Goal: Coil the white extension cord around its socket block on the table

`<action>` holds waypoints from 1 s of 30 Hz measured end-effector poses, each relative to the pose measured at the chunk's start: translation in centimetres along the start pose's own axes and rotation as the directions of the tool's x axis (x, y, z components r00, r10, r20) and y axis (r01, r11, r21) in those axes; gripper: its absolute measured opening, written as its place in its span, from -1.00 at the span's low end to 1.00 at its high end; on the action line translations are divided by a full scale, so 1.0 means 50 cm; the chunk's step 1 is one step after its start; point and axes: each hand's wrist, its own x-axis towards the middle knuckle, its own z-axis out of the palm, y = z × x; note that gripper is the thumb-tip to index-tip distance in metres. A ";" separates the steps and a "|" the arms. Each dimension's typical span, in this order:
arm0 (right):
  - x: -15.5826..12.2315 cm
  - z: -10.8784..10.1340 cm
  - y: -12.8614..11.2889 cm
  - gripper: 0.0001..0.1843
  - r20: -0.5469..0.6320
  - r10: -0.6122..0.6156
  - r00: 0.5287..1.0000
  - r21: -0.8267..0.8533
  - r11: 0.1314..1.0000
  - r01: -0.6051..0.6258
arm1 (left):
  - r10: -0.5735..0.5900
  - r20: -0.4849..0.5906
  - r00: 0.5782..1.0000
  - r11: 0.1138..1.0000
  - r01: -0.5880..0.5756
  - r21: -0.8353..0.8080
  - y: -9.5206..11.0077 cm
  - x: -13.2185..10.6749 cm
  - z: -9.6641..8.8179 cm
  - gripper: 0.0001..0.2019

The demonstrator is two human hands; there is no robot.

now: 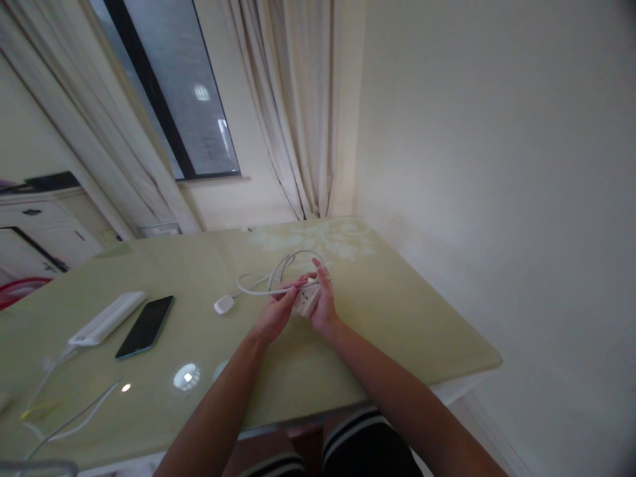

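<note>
Close together over the table, my two hands are at a small white power strip [307,301] with socket holes on its upward face. My right hand [325,305] grips the strip from its right side, fingers around its far end. On the left, my left hand [278,315] is closed on the white cord [258,292] beside the strip; its fingertips are partly hidden. Loops of the cord curve behind my hands. The cord's white plug [224,305] lies on the table to the left.
The glass-topped table [397,331] meets a bare wall on the right. To the left lie a black phone [145,327] and a long white power strip [108,319], with loose cables [84,414] near the front edge. Curtains [293,99] and a window stand behind.
</note>
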 end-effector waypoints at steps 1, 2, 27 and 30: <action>0.003 -0.001 -0.001 -0.37 -0.041 -0.017 0.999 0.011 1.000 0.018 | -0.002 0.011 1.000 0.999 0.001 0.042 0.000 -0.002 0.002 -0.72; 0.008 -0.002 -0.003 -0.39 -0.089 -0.019 0.996 0.020 1.000 0.021 | -0.004 0.026 1.000 0.996 0.002 0.089 0.001 -0.004 0.005 -0.71; 0.064 -0.053 -0.089 -0.08 -0.108 0.039 0.993 -0.993 0.052 -0.110 | 0.177 -0.298 0.938 0.984 -0.159 0.082 0.010 0.014 -0.012 -0.77; 0.062 -0.058 -0.111 -0.13 -0.092 -0.157 0.983 -0.965 -0.228 -0.126 | 0.170 -0.279 0.945 0.983 -0.143 0.115 0.016 0.011 -0.010 -0.75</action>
